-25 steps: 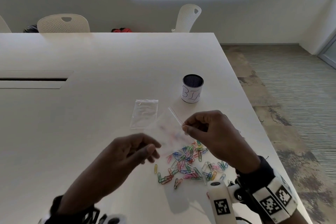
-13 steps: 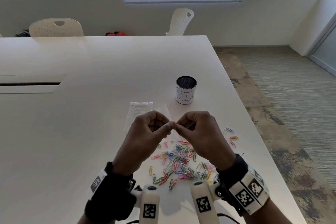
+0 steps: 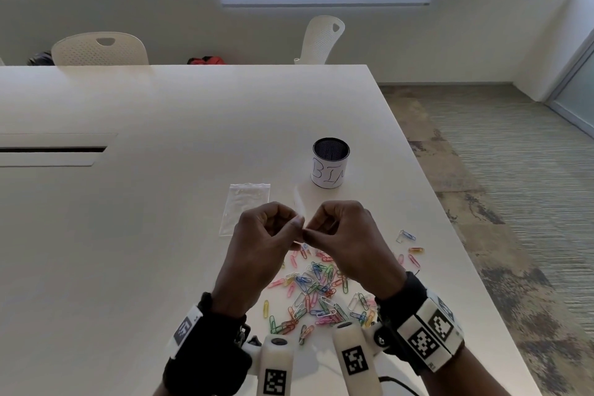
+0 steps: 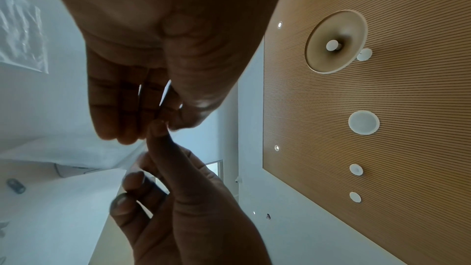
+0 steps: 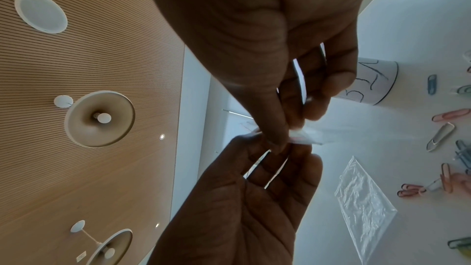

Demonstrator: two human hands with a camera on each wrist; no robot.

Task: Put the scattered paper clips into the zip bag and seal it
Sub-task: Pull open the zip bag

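Observation:
Both hands are raised over the white table (image 3: 144, 235), fingertips meeting. My left hand (image 3: 296, 226) and my right hand (image 3: 309, 234) each pinch the edge of a small clear zip bag (image 3: 299, 202), which sticks up thin and nearly edge-on between them. The right wrist view shows the bag's crumpled edge (image 5: 307, 135) squeezed between the right thumb and fingers (image 5: 314, 108), with the left hand (image 5: 254, 188) just below. A pile of coloured paper clips (image 3: 316, 292) lies scattered on the table under the hands. A few more clips (image 3: 408, 236) lie to the right.
A second clear zip bag (image 3: 246, 209) lies flat left of the hands. A white cup marked BIN (image 3: 330, 162) stands just beyond them. The table's right edge (image 3: 450, 235) is close by, with floor past it. White chairs (image 3: 99, 48) stand at the far side.
A second ago the hands were apart and only the right held the bag. The left hand has come up to it, and both now pinch it together.

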